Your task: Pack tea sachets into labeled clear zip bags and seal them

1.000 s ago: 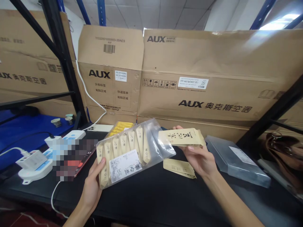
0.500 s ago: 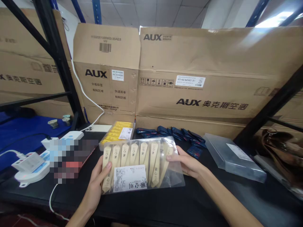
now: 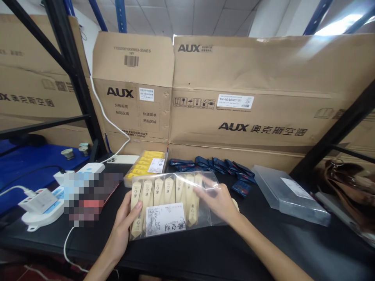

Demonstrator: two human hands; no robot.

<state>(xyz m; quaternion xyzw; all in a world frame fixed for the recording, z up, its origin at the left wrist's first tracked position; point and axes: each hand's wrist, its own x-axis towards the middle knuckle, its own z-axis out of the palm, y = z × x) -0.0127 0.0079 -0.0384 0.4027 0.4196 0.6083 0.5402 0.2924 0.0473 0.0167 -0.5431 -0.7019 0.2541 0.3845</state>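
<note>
A clear plastic pouch [image 3: 206, 207] holds a row of several slim beige packets [image 3: 158, 191] with dark writing. Its front carries a white printed label [image 3: 164, 219]. My left hand [image 3: 125, 220] grips the pouch's left end, thumb across the front. At the right end, my right hand [image 3: 219, 201] reaches in, and its slightly blurred fingers close on the rightmost beige packet. Part of another beige piece [image 3: 235, 205] shows behind that hand; I cannot tell whether it is held. Behind the pouch lies a clear pack of yellow packets [image 3: 143, 164].
Dark blue sachets [image 3: 218, 164] lie along the back of the black table [image 3: 175, 257]. A translucent plastic case [image 3: 290, 199] rests at right, near a brown bag [image 3: 345, 183]. A power strip [image 3: 38, 214] with plugs and cables occupies the left. Cardboard [image 3: 234, 89] rises behind.
My right hand has shifted left, and the packets at that end now sit closer together. The beige piece behind the hand has come into view. My left hand keeps its grip.
</note>
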